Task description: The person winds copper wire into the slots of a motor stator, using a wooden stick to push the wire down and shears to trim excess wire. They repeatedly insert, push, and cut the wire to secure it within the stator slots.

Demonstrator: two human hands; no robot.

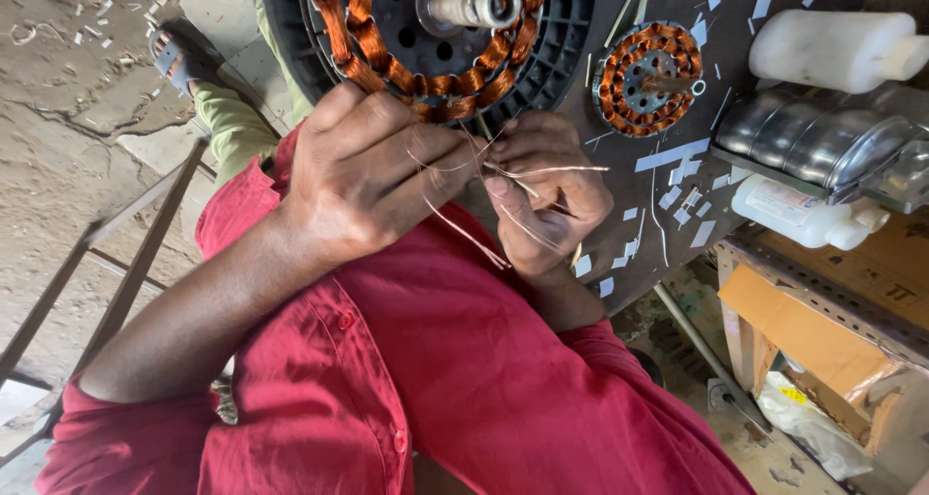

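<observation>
Status: winding work on stator, approx. mid-stage by judgement

1. Stator: large black slotted disc w/ steel shaft at centre, far side of scene, resting against the person's lap. Copper coils already sit in the near and left slots, forming an arc under the shaft. Upper part of the ring is cut off by the frame edge, so total no. of filled slots cannot be told.

2. Left hand: fingers curled tight, thumb and forefinger pinched on thin wire ends just below the coil arc. Hand touches the near rim of the stator.

3. Right hand: fingers closed round more wire strands, tips meeting the left hand's fingertips. Loose strands stick out right and near from between both hands.

4. Done: coils wound and seated along the visible arc. Left, as judged: lead ends are loose and unjoined, no sleeving or tie seen on them.

5. Surroundings: second, smaller stator, fully ringed w/ copper, lies right on a dark board littered w/ white paper slips. Far right: white bottle, metal casing. Near right: cardboard box. Left: bare floor w/ more slips, sandalled foot
</observation>
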